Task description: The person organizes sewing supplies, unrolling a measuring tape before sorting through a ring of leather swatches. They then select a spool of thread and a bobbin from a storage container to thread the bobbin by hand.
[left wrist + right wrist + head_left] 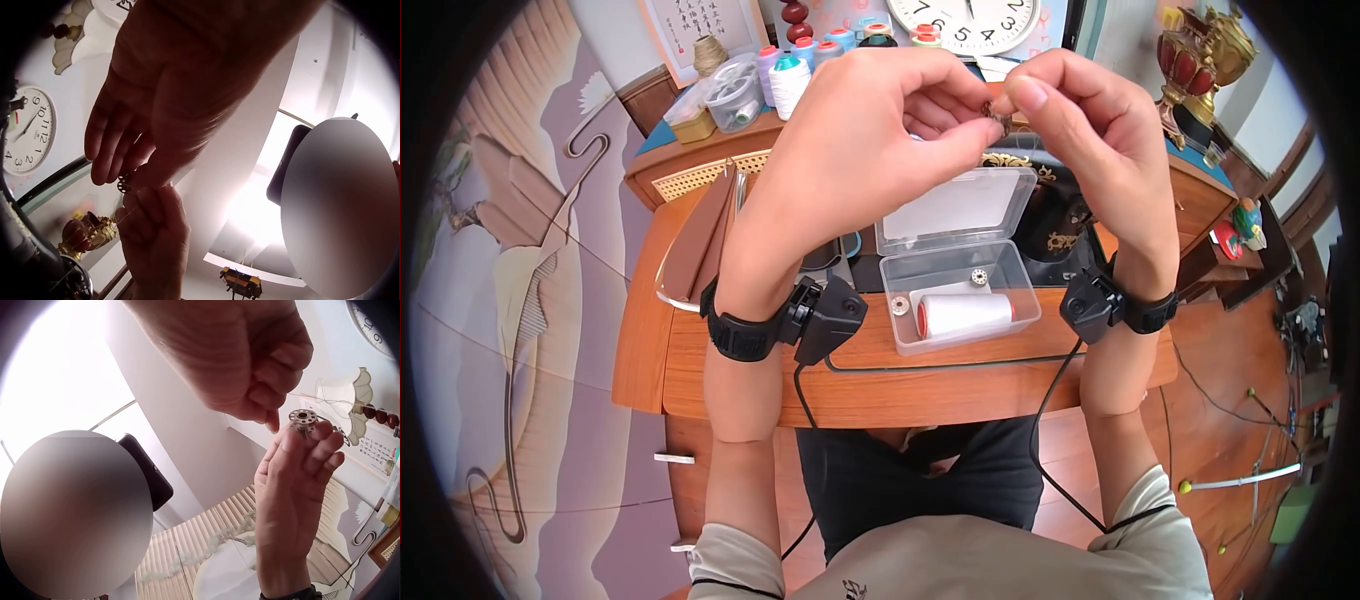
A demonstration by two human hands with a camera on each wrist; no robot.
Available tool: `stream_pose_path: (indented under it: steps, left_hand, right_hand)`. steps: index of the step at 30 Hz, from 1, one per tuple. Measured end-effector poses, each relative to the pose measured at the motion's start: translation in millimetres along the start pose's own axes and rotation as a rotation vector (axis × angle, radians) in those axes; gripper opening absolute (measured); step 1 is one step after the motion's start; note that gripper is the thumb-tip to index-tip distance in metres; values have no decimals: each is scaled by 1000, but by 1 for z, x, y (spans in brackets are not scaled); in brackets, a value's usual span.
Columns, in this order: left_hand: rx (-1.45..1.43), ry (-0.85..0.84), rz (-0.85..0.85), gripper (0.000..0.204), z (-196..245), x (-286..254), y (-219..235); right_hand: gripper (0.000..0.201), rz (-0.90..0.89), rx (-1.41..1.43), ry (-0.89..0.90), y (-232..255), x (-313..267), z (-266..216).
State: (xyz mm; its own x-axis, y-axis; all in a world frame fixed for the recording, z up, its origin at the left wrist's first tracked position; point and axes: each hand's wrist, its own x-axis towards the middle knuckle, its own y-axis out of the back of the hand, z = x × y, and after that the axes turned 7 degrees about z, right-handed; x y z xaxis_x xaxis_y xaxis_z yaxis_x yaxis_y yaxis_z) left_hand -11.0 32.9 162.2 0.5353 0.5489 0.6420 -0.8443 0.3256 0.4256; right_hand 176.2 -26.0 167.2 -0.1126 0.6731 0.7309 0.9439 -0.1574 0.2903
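Note:
My left hand (880, 130) is raised in front of my chest and pinches a small metal bobbin (304, 416) with holes around its rim. Close beside it, my right hand (1100, 140) has thumb and index finger pressed together on a fine pale thread (315, 400), which shows as a thin line near the bobbin. Below both hands, an open clear plastic box (1033, 290) stands on the wooden table (940, 395). Inside lie a white thread spool (965, 316) with red ends and two loose bobbins. The box's lid (958, 208) leans back behind it.
A black sewing machine (1052, 215) with gold decoration stands behind the box at the right. Farther back are several thread cones (790, 82), a clear tub (734, 95) and a wall clock (965, 20). Gold and red trophies (1200, 65) stand at the back right.

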Motion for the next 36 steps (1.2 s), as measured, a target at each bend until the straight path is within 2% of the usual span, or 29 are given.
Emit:
stream_pose_path:
  steps: [1,3,4,6,11,19,23,25,26,27,28,29,31,33,34,36]
  left_hand:
    - [1,-2,2,19,1,1,1]
    - [-111,110,-5,20,4,2,4]
    - [-110,108,-2,20,1,2,4]
    - [-310,92,-19,21,-7,4,2]
    - [-342,117,-16,22,-8,5,5]
    - [-403,146,16,26,-6,6,12]
    - [-502,138,62,25,-10,7,15]
    - [-538,120,56,24,-11,8,18]
    - [-559,106,53,24,-11,8,19]
    - [-580,93,49,24,-10,7,20]
    - [-580,93,49,24,-9,7,22]
    - [-544,97,38,24,-7,6,23]
    - [-508,102,27,24,-5,4,26]
    - [-450,85,-70,23,-4,2,28]
    - [-450,86,-69,23,-2,1,28]
    - [-431,119,-199,20,1,-1,27]
  right_hand:
    - [19,-1,0,3,-2,1,3]
    - [19,-19,94,83,-5,2,9]
    - [18,-15,86,86,-5,2,7]
    - [18,-10,68,64,-3,1,-1]
    - [17,-10,60,29,-3,0,-6]
    - [15,93,-32,113,-8,-2,-1]
    - [13,93,11,139,-16,-3,1]
    - [12,42,-134,155,-16,-3,2]
    - [11,36,-120,201,-16,-1,7]
    - [11,35,-120,201,-14,-2,6]
    - [12,17,-103,124,-13,-2,2]
    - [12,-1,-87,46,-11,-2,0]
    - [13,11,-75,91,-9,0,10]
    - [14,24,-62,135,-4,1,13]
    - [14,1,-87,95,1,1,11]
    - [15,-21,-113,53,5,2,12]
